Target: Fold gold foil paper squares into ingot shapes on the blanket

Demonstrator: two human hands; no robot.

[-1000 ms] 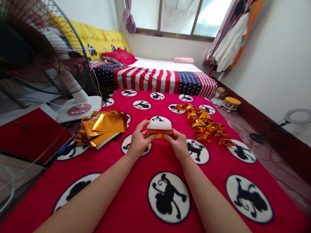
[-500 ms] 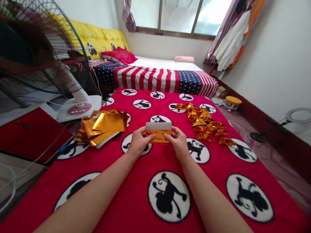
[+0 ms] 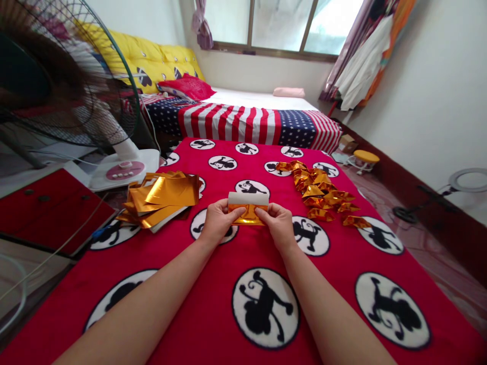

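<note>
Between my two hands is a sheet of gold foil paper (image 3: 249,215), partly folded, with a pale strip of its back showing along the far side. My left hand (image 3: 219,219) is closed on its left end, thumb lying on the gold face. At the right end my right hand (image 3: 279,221) pinches it the same way, thumb pointing inward. The fingers behind the paper are hidden. To the left lies a loose stack of flat gold foil sheets (image 3: 167,195). Several folded gold paper ingots (image 3: 319,190) are grouped on the right.
A red cloth with monkey prints (image 3: 213,324) covers the surface under my hands. On the left stand a running fan (image 3: 125,162) and a red panel (image 3: 49,208). A bed (image 3: 243,121) is beyond; a yellow stool (image 3: 365,156) and ring light (image 3: 466,180) are at right.
The near edge of the gold paper has tilted slightly and now catches more light. Both hands keep their hold in almost the same place.
</note>
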